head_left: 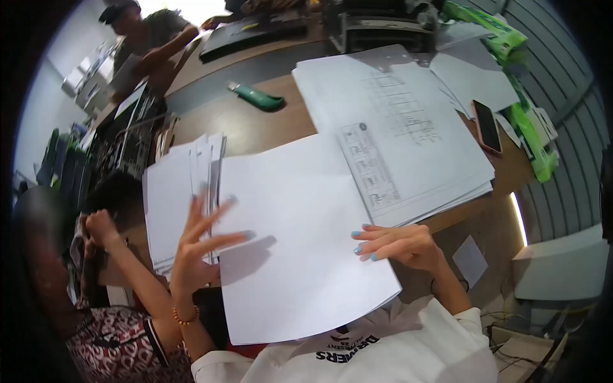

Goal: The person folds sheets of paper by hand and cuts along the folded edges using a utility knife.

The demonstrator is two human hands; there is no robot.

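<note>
A white blank sheet of paper (300, 210), with more than one layer showing at its lower right corner, lies in front of me and overhangs the table's near edge. My left hand (204, 246) is raised at its left edge, fingers spread and slightly blurred, casting a shadow on the paper. On the right edge, my right hand (402, 246) rests with fingers stretched flat over the sheet; its thumb is hard to make out. Left of the sheet is a stack of papers (172, 198). A larger pile of printed sheets (408, 134) lies to the right, partly under the blank paper.
A green utility knife (257, 97) lies on the wooden table (198, 121). At the right are a phone (487, 126) and green packaging (535, 137). A dark machine (383, 25) stands at the back. One person sits close on my left, another works across the table.
</note>
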